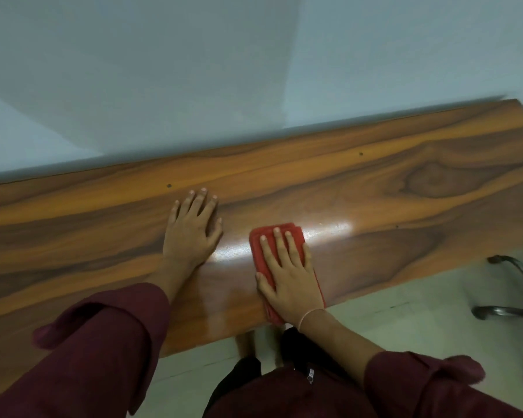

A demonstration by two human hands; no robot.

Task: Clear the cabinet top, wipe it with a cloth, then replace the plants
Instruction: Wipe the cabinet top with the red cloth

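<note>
Against a pale wall (254, 55), a wood-grain cabinet top (375, 188) is seen without plants. A folded red cloth (255, 254) is pressed near its front edge by the right hand (290, 282), fingers (280, 245) straight and spread. Farther in from that edge, the left hand (191, 233) is laid flat, holding nothing. Wiping is judged in hand; next, the cloth should be swept across the remaining surface.

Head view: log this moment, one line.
wiping | right hand flat on cloth | left hand flat on cabinet top | no plants visible

no legible text, labels or nos anywhere
</note>
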